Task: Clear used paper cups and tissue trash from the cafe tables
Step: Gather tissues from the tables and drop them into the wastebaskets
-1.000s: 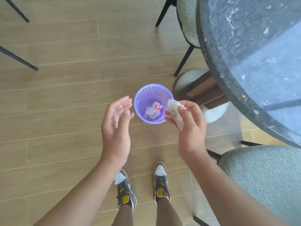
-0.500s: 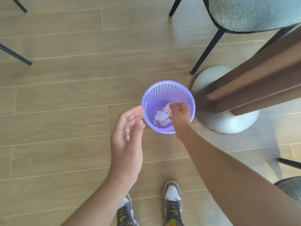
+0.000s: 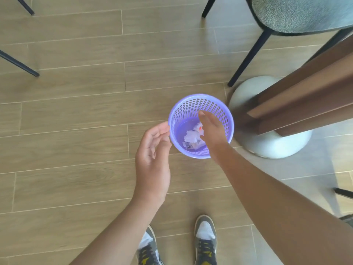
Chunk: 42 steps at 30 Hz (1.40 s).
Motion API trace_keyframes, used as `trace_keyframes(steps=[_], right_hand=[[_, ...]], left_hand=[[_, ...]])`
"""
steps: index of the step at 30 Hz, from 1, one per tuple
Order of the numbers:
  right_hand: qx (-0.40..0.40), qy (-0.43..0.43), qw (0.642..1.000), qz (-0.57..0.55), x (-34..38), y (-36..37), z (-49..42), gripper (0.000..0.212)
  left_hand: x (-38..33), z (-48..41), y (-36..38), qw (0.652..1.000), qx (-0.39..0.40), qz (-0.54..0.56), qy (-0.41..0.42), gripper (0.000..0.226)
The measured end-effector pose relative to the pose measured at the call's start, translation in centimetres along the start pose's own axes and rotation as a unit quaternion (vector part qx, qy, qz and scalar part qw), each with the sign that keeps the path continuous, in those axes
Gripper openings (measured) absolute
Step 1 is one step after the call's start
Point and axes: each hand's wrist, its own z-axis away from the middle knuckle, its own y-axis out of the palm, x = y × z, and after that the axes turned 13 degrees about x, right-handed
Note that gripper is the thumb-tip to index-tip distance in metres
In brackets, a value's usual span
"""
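A small purple perforated waste basket (image 3: 191,104) stands on the wooden floor. Crumpled white tissue trash (image 3: 191,138) with a red mark lies at its bottom. My right hand (image 3: 211,131) reaches over the basket's mouth with fingers stretched out and nothing in them. My left hand (image 3: 152,159) hovers just left of the basket's rim, fingers loosely curved and holding nothing.
A white round table base (image 3: 267,146) with a brown wooden post (image 3: 305,96) stands right of the basket. A grey upholstered chair (image 3: 298,14) with black legs is at the upper right. More black chair legs (image 3: 19,64) show at the left. My shoes (image 3: 205,240) are below.
My right hand carried the tissue down into the basket and let it go; its fingers are now straight. The view dropped below the table top.
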Motion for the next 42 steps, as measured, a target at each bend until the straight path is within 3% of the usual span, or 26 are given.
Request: trace_keyframes(steps=[2,10,15,24,29,35,42], right_hand=[[0.009,-0.049,0.998,-0.031,2.8,-0.7,5.1,0.014],[0.019,-0.166,0.984,-0.060,11.5,-3.4,21.6,0.044],[0.027,-0.192,0.979,-0.068,17.6,-1.6,27.9,0.037],[0.086,-0.207,0.974,-0.029,31.0,1.6,41.5,0.044],[0.131,-0.232,0.964,-0.007,37.1,4.5,48.9,0.028],[0.176,-0.265,0.948,-0.026,40.8,8.2,54.5,0.031],[0.256,-0.282,0.924,-0.026,41.5,13.3,57.4,0.030]], left_hand=[[-1.3,0.5,0.5,1.000,0.002,0.020,-0.001,0.025],[-9.6,4.0,1.6,0.998,0.029,0.033,0.036,0.032],[-18.3,7.4,0.5,0.998,0.014,0.038,0.055,0.030],[-36.8,17.8,-3.5,0.998,-0.014,0.008,0.064,0.031],[-45.4,23.3,-5.1,0.996,-0.036,-0.002,0.082,0.028],[-50.4,27.6,-6.6,0.990,-0.064,-0.001,0.122,0.029],[-53.0,31.4,-10.1,0.976,-0.148,0.002,0.158,0.030]])
